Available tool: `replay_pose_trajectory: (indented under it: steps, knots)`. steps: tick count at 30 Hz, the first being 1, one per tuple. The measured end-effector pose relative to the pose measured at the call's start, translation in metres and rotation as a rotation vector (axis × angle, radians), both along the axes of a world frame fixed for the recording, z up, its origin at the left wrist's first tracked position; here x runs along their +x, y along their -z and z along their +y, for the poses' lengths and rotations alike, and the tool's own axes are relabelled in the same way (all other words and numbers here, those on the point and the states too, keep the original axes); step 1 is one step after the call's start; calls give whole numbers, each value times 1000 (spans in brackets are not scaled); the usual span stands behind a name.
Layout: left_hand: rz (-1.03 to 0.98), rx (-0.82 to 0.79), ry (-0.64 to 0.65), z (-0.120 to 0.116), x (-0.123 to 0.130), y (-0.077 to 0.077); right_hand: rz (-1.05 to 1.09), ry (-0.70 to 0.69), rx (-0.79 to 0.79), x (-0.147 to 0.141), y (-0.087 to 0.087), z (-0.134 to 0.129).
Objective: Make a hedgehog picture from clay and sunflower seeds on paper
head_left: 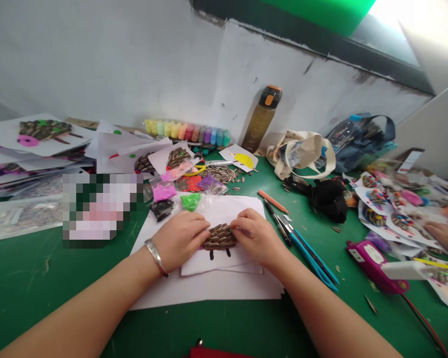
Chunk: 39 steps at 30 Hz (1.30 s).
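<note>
The fingers of both hands bracket a seed-covered shape on white paper. At far left, a similar picture bears green spots. The left hand has its fingers pressed together beside the shape's pink end. Seeds cover most of the visible body, and two black legs are in place. The right hand has thumb and fingers drawn together near a green speck; whether they pinch it cannot be told. Green spotting looks unfinished, though fingers hide both ends.

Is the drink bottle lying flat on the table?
No, the bottle stands on its base near the wall.
</note>
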<state>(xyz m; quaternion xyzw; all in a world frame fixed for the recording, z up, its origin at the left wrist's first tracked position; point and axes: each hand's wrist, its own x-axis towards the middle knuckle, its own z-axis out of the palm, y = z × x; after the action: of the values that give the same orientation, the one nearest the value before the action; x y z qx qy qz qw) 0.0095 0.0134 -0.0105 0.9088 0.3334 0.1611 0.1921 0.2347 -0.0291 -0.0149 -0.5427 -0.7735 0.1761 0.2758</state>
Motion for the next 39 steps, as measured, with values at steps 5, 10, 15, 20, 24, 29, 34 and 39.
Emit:
replay_pose_trajectory:
  steps: [5, 10, 15, 20, 24, 29, 34, 39]
  knots:
    - [-8, -11, 0, 1, -1, 0, -24, 42, -34, 0, 0, 0]
    - [10, -33, -2, 1, -1, 0, -19, -13, -33, -1, -4, -1]
    - [24, -46, 0, 2, 0, 0, 1, -21, -76, 0, -6, -1]
    - [30, -45, -1, 2, 1, 0, 4, 4, -109, -2, -5, 1]
    - [30, -51, 1, 2, 0, 0, 58, 38, -180, 1, -5, 1]
    - [14, -54, -3, 3, 0, 1, 87, 16, -187, 7, -7, 0]
    - [-2, -31, -4, 2, 0, 3, -24, -32, -109, 6, -7, 0]
    - [-81, 118, -2, 1, -3, -2, 15, -8, -99, 8, -8, 2]
